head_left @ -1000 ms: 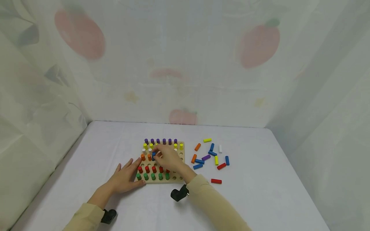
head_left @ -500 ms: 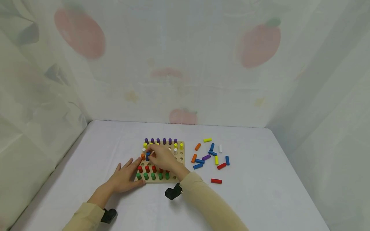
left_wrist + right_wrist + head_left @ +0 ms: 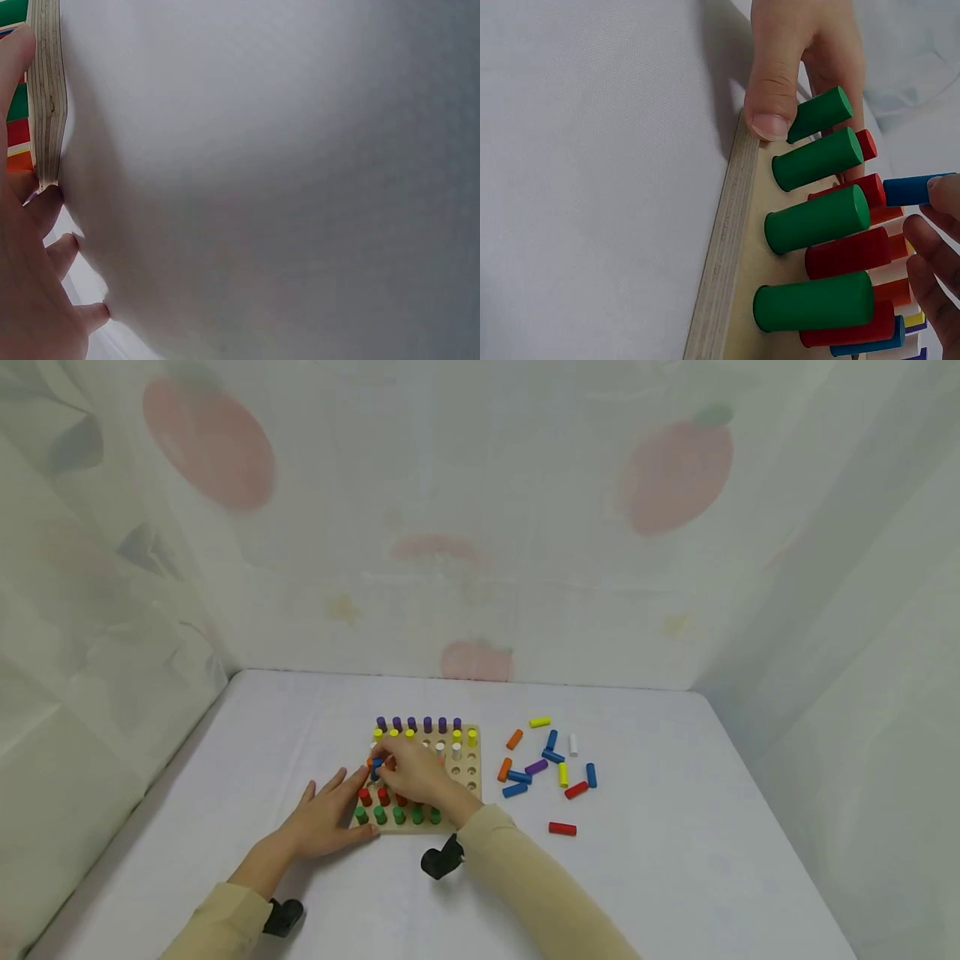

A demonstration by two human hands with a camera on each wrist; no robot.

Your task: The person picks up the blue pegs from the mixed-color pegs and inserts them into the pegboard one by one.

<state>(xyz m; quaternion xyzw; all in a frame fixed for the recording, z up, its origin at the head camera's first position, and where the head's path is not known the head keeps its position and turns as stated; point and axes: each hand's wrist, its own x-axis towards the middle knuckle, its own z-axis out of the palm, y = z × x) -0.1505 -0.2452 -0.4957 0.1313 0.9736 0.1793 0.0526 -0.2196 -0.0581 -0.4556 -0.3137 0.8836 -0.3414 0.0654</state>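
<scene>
R hand (image 3: 414, 769), w/ blue peg (image 3: 906, 190) — now further L

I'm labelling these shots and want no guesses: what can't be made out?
Head view: the middle of the board, hidden behind the right hand.
Right wrist view: the lower end of the blue peg, behind a red peg.
Left wrist view: most of the board, past the left edge or behind the left hand.

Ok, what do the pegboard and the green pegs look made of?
Pegboard: most likely plywood, pale and seemingly unpainted; its edge shows stacked layers. Green pegs: perhaps painted wood, smooth and evenly coloured, though plastic can't be ruled out.
</scene>
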